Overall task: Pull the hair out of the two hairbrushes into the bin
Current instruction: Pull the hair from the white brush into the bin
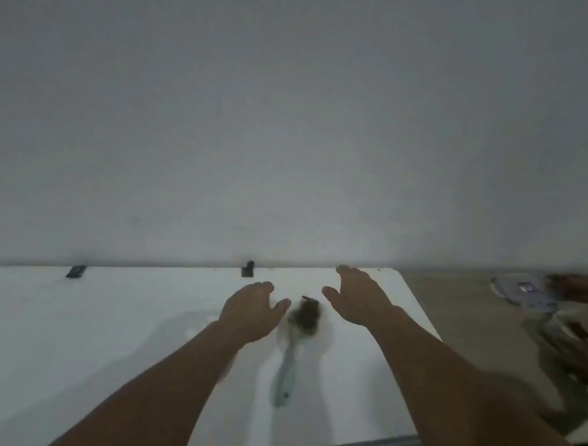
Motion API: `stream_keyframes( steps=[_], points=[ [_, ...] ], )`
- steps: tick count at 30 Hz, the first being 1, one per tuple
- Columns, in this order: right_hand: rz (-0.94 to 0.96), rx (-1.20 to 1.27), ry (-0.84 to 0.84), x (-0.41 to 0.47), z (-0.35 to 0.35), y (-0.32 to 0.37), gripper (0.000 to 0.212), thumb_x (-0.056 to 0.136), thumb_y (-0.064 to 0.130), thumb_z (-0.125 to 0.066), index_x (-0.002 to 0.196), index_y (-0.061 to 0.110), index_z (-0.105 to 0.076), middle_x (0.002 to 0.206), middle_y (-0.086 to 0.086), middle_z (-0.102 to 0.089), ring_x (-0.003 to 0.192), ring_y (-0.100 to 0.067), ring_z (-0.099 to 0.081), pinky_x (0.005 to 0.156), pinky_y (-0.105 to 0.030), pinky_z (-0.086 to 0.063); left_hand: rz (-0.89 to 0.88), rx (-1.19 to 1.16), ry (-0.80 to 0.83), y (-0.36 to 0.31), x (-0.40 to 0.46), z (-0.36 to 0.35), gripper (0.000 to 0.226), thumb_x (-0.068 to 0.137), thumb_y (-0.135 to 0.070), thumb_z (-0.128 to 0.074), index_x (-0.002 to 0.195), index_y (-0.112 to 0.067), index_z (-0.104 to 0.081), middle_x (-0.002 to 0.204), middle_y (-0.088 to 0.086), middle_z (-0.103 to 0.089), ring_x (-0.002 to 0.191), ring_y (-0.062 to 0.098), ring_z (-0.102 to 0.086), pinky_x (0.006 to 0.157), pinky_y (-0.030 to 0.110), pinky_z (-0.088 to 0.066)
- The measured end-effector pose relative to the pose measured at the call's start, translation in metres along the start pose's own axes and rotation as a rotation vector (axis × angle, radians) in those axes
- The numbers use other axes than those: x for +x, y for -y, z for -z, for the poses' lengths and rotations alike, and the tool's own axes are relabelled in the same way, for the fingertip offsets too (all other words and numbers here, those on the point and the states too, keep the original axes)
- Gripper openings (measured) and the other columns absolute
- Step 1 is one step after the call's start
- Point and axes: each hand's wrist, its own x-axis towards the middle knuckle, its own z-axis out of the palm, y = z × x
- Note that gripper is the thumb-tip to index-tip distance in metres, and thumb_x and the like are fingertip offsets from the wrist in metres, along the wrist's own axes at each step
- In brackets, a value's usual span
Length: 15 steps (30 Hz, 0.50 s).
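A pale hairbrush (pixel 288 363) lies on the white table (pixel 50 322), handle toward me, with a dark clump of hair (pixel 305 317) in its bristles. My left hand (pixel 250 313) hovers just left of the brush head, fingers apart and holding nothing. To the right of the head is my right hand (pixel 357 297), also spread and not touching it. The frame is blurred. Only one brush shows, and no bin can be made out.
A plain wall rises behind the table. Two small dark clips (pixel 248 268) (pixel 76 271) sit at the table's back edge. At the far right, blurred items (pixel 569 323) in orange, purple and brown lie on the floor. The table's front edge runs near the bottom.
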Motion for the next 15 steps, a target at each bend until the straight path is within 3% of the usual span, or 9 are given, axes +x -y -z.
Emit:
stream_keyframes(
  steps=[4, 9, 12, 15],
  points=[
    [-0.048, 0.025, 0.075, 0.006, -0.023, -0.006, 0.05, 0.096, 0.036, -0.049, 0.136, 0.007, -0.045, 0.135, -0.014, -0.054, 0.127, -0.032, -0.048, 0.102, -0.039, -0.041, 0.039, -0.056, 0.117, 0.002, -0.005, -0.024, 0.052, 0.086, -0.053, -0.052, 0.11, -0.008, -0.061, 0.111, 0.009, -0.066, 0.105, 0.027, -0.061, 0.089, 0.038, -0.05],
    [-0.067, 0.077, 0.113, 0.014, -0.053, -0.01, 0.041, 0.094, 0.027, -0.055, 0.128, 0.005, -0.052, 0.127, -0.015, -0.061, 0.119, -0.032, -0.054, 0.097, -0.038, -0.044, 0.054, 0.008, 0.223, 0.005, -0.006, -0.052, 0.049, 0.079, -0.057, -0.059, 0.098, -0.012, -0.059, 0.11, 0.007, -0.066, 0.099, 0.026, -0.06, 0.076, 0.033, -0.042],
    [-0.066, 0.091, 0.132, 0.017, -0.065, -0.011, 0.038, 0.092, 0.025, -0.058, 0.127, 0.008, -0.055, 0.126, -0.013, -0.062, 0.116, -0.031, -0.056, 0.094, -0.036, -0.045, 0.088, 0.052, 0.286, 0.004, -0.007, -0.066, 0.06, 0.077, -0.061, -0.061, 0.111, -0.012, -0.058, 0.117, 0.005, -0.061, 0.106, 0.025, -0.058, 0.081, 0.032, -0.042],
    [-0.103, 0.156, 0.125, 0.022, -0.076, -0.012, 0.037, 0.089, 0.025, -0.063, 0.122, 0.009, -0.057, 0.12, -0.014, -0.063, 0.11, -0.031, -0.058, 0.09, -0.035, -0.047, 0.127, 0.038, 0.288, 0.006, -0.006, -0.079, 0.056, 0.072, -0.06, -0.068, 0.102, -0.013, -0.056, 0.108, 0.005, -0.06, 0.099, 0.025, -0.06, 0.077, 0.032, -0.045]
  ],
)
